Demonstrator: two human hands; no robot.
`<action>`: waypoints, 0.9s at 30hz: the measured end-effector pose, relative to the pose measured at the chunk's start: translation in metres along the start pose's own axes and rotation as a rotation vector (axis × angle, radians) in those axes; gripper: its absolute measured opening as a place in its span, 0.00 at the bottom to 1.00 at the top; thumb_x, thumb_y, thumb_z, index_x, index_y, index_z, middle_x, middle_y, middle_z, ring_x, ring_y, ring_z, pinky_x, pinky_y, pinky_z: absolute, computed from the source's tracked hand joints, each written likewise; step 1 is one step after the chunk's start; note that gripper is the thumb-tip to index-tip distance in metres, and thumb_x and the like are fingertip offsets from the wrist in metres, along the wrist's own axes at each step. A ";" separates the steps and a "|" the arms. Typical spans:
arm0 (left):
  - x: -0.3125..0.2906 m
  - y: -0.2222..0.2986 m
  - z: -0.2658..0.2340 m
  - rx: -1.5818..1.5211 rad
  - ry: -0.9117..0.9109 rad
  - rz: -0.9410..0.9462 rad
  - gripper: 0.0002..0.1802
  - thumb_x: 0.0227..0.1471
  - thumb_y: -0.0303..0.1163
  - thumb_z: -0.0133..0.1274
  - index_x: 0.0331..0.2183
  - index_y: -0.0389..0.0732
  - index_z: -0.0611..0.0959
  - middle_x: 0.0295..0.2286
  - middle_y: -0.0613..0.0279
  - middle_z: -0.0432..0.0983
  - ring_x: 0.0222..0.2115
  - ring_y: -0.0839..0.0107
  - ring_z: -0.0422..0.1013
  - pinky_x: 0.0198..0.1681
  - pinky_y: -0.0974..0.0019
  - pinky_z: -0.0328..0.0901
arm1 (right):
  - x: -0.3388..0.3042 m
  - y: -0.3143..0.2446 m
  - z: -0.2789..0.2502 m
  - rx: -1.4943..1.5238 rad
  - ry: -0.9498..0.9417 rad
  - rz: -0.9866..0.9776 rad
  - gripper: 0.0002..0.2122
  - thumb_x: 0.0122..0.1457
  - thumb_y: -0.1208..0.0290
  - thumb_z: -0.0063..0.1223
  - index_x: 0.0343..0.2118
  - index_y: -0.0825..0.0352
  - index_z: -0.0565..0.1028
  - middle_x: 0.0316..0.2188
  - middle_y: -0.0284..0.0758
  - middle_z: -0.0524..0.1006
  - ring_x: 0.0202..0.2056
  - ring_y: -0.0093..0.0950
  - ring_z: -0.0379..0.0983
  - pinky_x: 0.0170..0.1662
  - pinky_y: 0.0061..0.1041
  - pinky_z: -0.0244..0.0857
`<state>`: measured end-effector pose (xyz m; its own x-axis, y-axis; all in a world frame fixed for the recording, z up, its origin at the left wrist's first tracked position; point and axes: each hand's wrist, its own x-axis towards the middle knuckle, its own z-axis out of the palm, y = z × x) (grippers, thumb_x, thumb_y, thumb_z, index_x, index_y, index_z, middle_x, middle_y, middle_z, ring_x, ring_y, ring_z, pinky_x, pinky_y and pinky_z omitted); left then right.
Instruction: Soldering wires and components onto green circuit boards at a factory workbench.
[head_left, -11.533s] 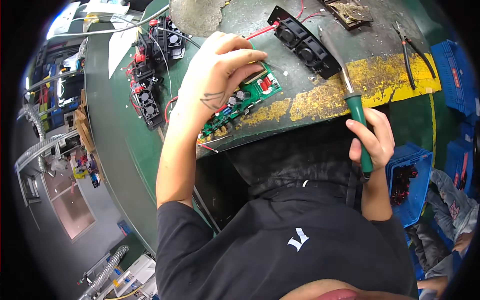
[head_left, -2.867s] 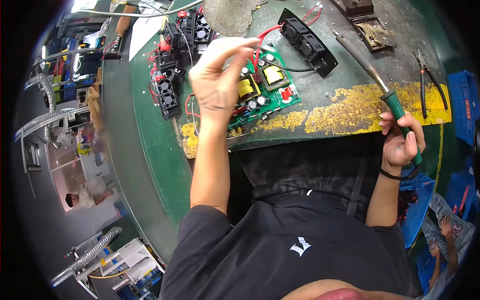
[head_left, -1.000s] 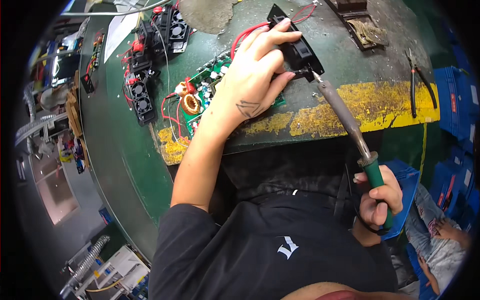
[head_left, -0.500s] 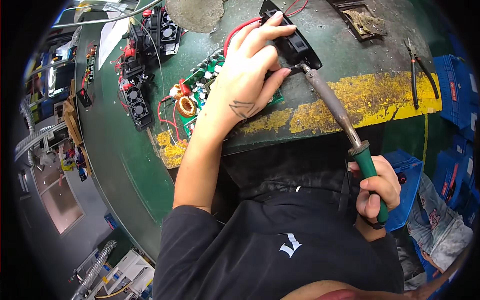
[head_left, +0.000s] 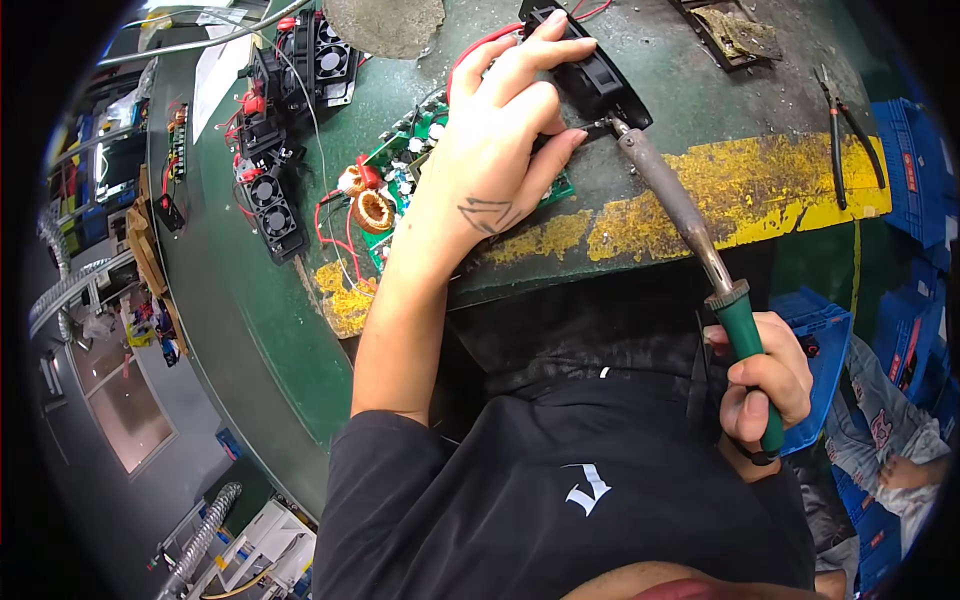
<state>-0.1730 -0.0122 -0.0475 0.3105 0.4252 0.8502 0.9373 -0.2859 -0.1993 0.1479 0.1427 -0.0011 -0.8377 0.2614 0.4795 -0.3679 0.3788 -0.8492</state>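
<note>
My left hand reaches over the bench and grips a black panel with a fan, steadying it at a tilt with fingers on top and thumb by its near edge. In my closed right hand is the green handle of a soldering iron. The iron points up and away, its tip at the near end of the fan panel; exact contact is too small to tell. Under my left wrist lies a green circuit board, partly hidden, with a copper coil at its near left corner. Red wires run behind my fingers.
Several black fan assemblies stand along the bench's left. A sponge in a dark holder lies at the back, with pliers at the right edge. Blue crates are stacked beyond; a person in light denim is at lower right.
The whole view has shifted slightly. My grip on the fan panel and the iron's place at its near end look the same. The other person's hand now shows at the lower right.
</note>
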 end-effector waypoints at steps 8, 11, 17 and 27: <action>0.002 0.001 0.006 -0.062 0.019 -0.049 0.14 0.43 0.23 0.64 0.25 0.37 0.71 0.55 0.43 0.71 0.55 0.37 0.63 0.62 0.41 0.55 | 0.014 -0.003 -0.007 -0.058 -0.044 -0.008 0.24 0.63 0.46 0.52 0.23 0.65 0.71 0.16 0.33 0.67 0.17 0.27 0.62 0.22 0.26 0.51; 0.000 0.002 0.004 -0.053 0.028 -0.027 0.14 0.43 0.23 0.64 0.26 0.37 0.71 0.54 0.43 0.71 0.55 0.37 0.63 0.62 0.42 0.54 | 0.020 -0.004 -0.009 -0.055 -0.099 -0.018 0.27 0.60 0.41 0.53 0.22 0.66 0.74 0.16 0.29 0.61 0.17 0.27 0.58 0.21 0.28 0.46; 0.005 0.006 -0.001 -0.036 -0.002 -0.080 0.12 0.44 0.23 0.63 0.30 0.36 0.75 0.54 0.43 0.71 0.55 0.39 0.64 0.61 0.44 0.57 | 0.027 -0.002 -0.008 -0.032 -0.110 -0.010 0.28 0.60 0.39 0.51 0.21 0.64 0.73 0.15 0.28 0.58 0.16 0.27 0.55 0.20 0.28 0.45; 0.004 0.016 -0.004 -0.126 -0.024 -0.101 0.13 0.43 0.22 0.66 0.33 0.38 0.79 0.55 0.45 0.71 0.60 0.41 0.63 0.62 0.48 0.59 | 0.028 0.001 -0.012 -0.171 -0.298 -0.116 0.31 0.58 0.33 0.47 0.19 0.62 0.68 0.14 0.29 0.57 0.15 0.30 0.56 0.21 0.30 0.46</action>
<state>-0.1571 -0.0189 -0.0455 0.2206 0.4775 0.8505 0.9372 -0.3454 -0.0492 0.1292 0.1610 0.0141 -0.8844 -0.0527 0.4637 -0.4158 0.5400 -0.7317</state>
